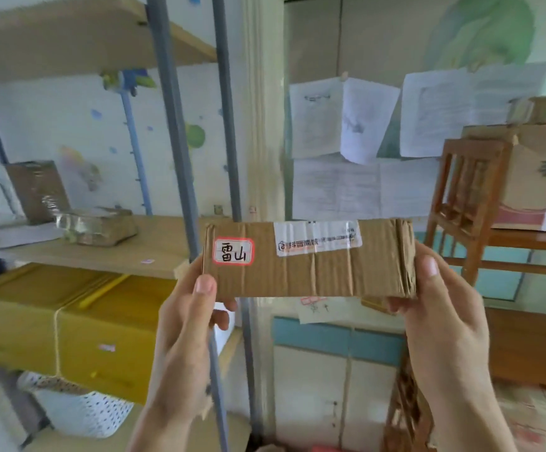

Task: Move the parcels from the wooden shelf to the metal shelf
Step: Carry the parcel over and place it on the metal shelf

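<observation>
The left thumb point(203, 283) presses flat on the front face of a flat, brown, tape-wrapped cardboard parcel point(307, 259), with the other left fingers curled behind its lower left corner; the left hand point(186, 321) is clenched on that end. The right thumb point(430, 265) lies along the parcel's frayed right edge, the remaining fingertips hooked under its bottom edge, so the right hand point(441, 318) grips the other end. The parcel is held level in mid-air, its long side horizontal, touching no shelf.

On the parcel's face, a small white sticker with a red border point(233, 251) sits at the left (two handwritten characters on it), and a white printed shipping label point(317, 238) sits top centre.

Left of the parcel stands a grey metal-post shelf with pale boards point(180, 177); its near post runs just behind the parcel's left end. On the board left of the parcel lies a small tape-shiny brown package point(97, 225), and below the parcel's level a yellow string-tied box point(66, 324). Right of the parcel stands a reddish-brown wooden shelf point(467, 197) carrying a large cardboard carton point(532, 177).
</observation>
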`<state>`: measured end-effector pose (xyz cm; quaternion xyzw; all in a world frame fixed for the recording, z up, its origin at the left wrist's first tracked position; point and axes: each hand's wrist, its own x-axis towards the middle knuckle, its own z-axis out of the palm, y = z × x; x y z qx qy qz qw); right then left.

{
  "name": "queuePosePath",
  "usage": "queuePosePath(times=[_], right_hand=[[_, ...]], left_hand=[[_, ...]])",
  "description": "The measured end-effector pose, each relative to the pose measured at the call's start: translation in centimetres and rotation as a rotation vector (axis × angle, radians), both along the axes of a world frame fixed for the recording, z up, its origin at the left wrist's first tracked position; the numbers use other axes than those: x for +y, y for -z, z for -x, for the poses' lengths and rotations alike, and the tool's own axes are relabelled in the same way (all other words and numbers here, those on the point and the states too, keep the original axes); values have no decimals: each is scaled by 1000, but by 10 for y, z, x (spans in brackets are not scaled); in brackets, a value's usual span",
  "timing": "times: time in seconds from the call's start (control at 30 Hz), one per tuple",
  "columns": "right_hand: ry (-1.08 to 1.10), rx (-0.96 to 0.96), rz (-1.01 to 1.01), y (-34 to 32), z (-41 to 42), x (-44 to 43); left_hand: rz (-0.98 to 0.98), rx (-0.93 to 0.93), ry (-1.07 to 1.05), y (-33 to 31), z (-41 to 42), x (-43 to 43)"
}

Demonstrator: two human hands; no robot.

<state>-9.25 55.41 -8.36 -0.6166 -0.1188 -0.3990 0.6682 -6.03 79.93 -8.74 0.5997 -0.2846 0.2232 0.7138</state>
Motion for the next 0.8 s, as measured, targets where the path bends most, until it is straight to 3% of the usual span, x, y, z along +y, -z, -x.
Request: queuePosePath(times=[0.2,0.3,0.43,0.6,0.8], right_hand=[[-65,91,-14,4,-28,96],[-56,170,95,14,-51,138],[-103,245,194,26,-95,196],[-102,304,267,14,-169,264],[91,416,356,15,-243,309]], left_hand=[[30,93,-149,10,-20,88],[37,101,-270,15,-39,127],[-70,183,-459,30,-71,173],[-223,144,-763,17,-143,242],[-373,315,-845,20,-232,273]])
